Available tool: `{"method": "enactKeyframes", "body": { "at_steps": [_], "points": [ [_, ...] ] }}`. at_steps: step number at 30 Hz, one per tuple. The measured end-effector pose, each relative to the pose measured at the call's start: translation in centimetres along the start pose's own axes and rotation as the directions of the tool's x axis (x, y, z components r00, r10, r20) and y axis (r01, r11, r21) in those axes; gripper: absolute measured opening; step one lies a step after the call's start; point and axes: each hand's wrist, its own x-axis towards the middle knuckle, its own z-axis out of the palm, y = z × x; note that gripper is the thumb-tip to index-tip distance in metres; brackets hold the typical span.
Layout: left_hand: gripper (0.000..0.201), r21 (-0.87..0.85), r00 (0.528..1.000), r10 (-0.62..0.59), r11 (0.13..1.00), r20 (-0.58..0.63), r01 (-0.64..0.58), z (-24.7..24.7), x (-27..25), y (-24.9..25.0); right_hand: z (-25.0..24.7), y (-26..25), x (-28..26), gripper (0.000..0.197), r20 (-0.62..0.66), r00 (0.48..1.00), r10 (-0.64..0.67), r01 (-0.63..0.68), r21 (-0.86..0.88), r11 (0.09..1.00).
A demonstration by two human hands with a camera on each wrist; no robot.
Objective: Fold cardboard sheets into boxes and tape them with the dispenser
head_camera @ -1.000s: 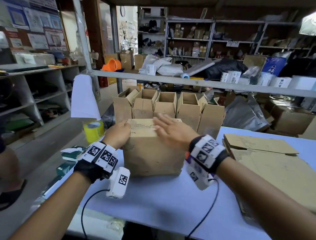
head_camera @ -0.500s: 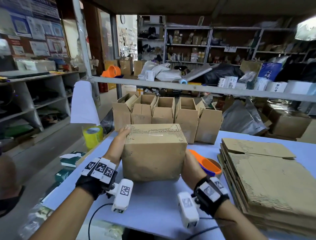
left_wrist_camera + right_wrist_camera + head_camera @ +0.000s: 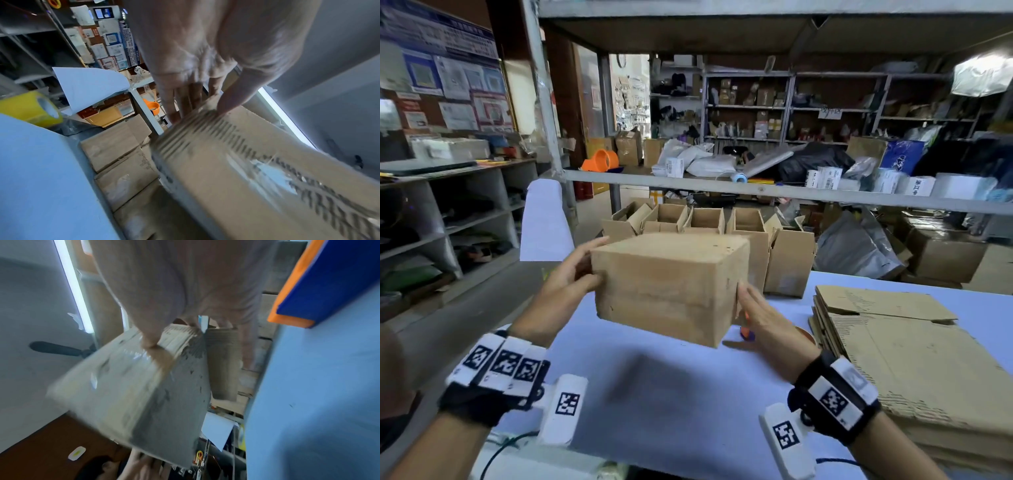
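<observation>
A closed brown cardboard box [image 3: 667,284] hangs tilted above the blue table [image 3: 671,394], held between both hands. My left hand [image 3: 589,260] grips its left end, thumb on the near face and fingers round the side. My right hand [image 3: 744,291] grips the right end. In the left wrist view the left hand [image 3: 201,110] holds a corner of the box [image 3: 246,186], which shows clear tape [image 3: 269,175]. The right wrist view shows the right hand [image 3: 185,340] with its thumb on the taped face of the box [image 3: 133,394]. The orange and blue tape dispenser [image 3: 308,288] lies on the table, mostly hidden behind my right hand.
A stack of flat cardboard sheets [image 3: 914,359] lies at the right of the table. A row of open-topped boxes [image 3: 705,222] stands along the far edge, under a grey shelf rail [image 3: 756,192]. A yellow tape roll [image 3: 30,110] sits at the left.
The box stood on the table with my right hand flat on its top. Both hands moved to its ends, lifted it and tipped it, so the taped face no longer shows on top.
</observation>
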Motion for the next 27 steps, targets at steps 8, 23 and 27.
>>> {"method": "enactKeyframes", "body": {
  "at_steps": [8, 23, 27],
  "points": [
    [0.087, 0.111, 0.992, -0.067, 0.992, 0.103, 0.055, 1.1, 0.5, -2.3, -2.4, -2.7, -1.3, 0.094, 0.095, 0.951, -0.295, 0.31, -0.334, 0.89],
    [0.033, 0.554, 0.81, 0.16, 0.654, 0.564, -0.515, 7.1, -3.8, 1.6, 0.6, -0.8, -2.1, 0.023, 0.277, 0.891, -0.361, 0.406, -0.842, 0.355],
    [0.021, 0.586, 0.805, 0.305, 0.562, 0.509, -0.583, 8.3, -3.2, 3.3, 0.2, -2.5, -2.7, 0.015, 0.328, 0.858, -0.396, 0.438, -0.869, 0.229]
  ]
}}
